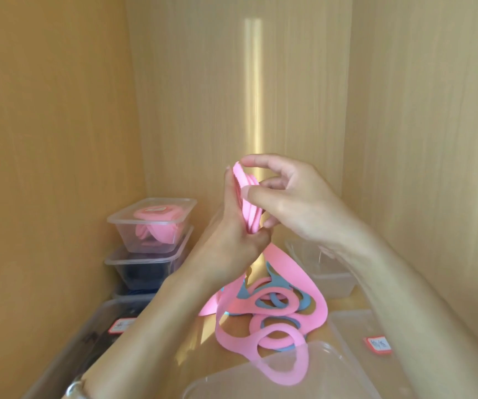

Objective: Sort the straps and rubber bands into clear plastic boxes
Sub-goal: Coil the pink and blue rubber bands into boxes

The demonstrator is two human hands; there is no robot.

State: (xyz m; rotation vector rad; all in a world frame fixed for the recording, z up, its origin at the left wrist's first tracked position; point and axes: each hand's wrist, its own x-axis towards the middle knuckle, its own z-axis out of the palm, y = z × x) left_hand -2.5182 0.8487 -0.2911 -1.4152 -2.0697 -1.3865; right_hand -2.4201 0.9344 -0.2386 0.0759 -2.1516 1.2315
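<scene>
Two hands on one pink strap [246, 197], held above the shelf [191, 338]. My left hand [229, 243] grips the folded bundle from below, fingers up along its left side. My right hand [298, 203] pinches the folds between thumb and forefinger. The strap's tail hangs down to the pile of pink and blue straps [272, 308] on the shelf. Lidded box [151, 226] back left holds pink ones, stacked on a second box [141, 269] with dark contents, possibly bands, too blurred to confirm. Open box [332, 279] back right.
</scene>
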